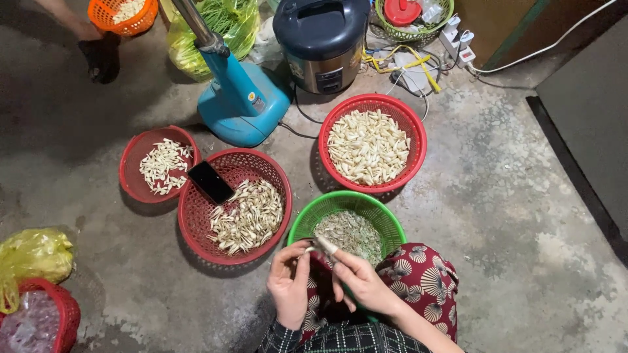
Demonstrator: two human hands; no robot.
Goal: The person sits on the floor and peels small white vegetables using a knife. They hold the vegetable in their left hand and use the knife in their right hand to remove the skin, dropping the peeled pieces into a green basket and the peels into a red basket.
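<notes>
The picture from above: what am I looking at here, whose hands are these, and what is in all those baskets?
This is one view from a camera worn on a person's head, looking down at the floor. The left hand and right hand are that person's own; together they hold a small pale clove over a green basket of papery peelings. On the concrete floor stand a red basket of peeled cloves, a large red basket of cloves with a dark phone resting on it, and a small red basket. A blue fan base and a rice cooker stand behind.
</notes>
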